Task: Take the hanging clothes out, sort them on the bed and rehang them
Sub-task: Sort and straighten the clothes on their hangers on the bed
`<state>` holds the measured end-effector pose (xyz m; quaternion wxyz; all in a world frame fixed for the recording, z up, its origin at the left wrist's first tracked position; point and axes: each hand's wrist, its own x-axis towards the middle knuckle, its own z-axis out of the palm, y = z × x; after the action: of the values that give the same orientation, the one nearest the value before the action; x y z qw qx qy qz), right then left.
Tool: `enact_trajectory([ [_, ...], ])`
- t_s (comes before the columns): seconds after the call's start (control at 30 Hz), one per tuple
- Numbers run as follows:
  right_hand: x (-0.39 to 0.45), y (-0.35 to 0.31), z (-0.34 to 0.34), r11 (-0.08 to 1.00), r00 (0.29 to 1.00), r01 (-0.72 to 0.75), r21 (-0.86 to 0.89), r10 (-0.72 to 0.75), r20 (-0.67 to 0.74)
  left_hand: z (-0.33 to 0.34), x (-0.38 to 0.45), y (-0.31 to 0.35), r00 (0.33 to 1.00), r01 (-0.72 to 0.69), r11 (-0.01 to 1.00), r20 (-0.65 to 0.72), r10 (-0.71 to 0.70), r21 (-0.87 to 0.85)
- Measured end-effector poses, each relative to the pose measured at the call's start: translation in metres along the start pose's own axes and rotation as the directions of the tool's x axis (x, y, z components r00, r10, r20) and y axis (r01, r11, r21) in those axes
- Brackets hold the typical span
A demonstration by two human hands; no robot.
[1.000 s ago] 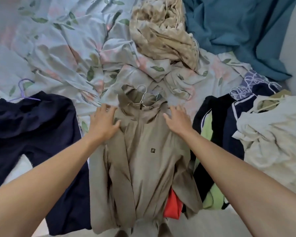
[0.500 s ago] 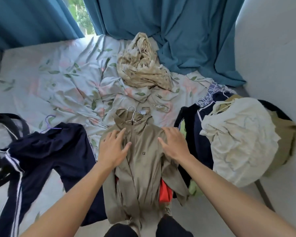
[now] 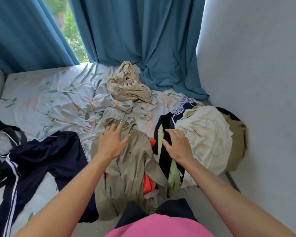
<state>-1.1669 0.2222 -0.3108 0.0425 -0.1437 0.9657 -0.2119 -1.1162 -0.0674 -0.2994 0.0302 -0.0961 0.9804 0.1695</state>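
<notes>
A khaki jacket (image 3: pixel 130 170) on a white hanger (image 3: pixel 118 119) lies flat on the bed in front of me, over an orange garment (image 3: pixel 148 184). My left hand (image 3: pixel 112 142) rests open on the jacket's upper chest. My right hand (image 3: pixel 177 144), fingers spread, hovers over the black and lime green clothes (image 3: pixel 167 161) at the edge of the pile on the right. That pile holds a cream garment (image 3: pixel 207 139) on top and several hangers (image 3: pixel 183 106). A navy striped track garment (image 3: pixel 41 159) on a purple hanger (image 3: pixel 47 134) lies to the left.
A beige patterned cloth (image 3: pixel 128 86) is bunched at the back of the floral bedsheet (image 3: pixel 55 100). Teal curtains (image 3: pixel 143 40) hang behind the bed. A white wall (image 3: pixel 255 82) closes the right side. A black bag (image 3: pixel 2 134) sits at the far left.
My view has pulled back and up from the bed. My right hand has moved off the khaki jacket to the right, over the black and green clothes. My left hand stays on the jacket.
</notes>
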Motion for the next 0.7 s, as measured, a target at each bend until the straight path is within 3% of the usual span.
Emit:
enact_trajectory([
  [0.43,-0.091,0.072,-0.062,0.991,0.988,-0.121,0.057,0.126,-0.091,0.019,-0.057,0.108,0.990,-0.139,0.988,-0.035,0.136,-0.075],
  [0.7,-0.093,0.193,-0.107,0.991,0.990,-0.100,0.088,0.108,-0.088,0.075,-0.032,0.240,0.979,-0.203,0.979,0.001,0.203,-0.019],
])
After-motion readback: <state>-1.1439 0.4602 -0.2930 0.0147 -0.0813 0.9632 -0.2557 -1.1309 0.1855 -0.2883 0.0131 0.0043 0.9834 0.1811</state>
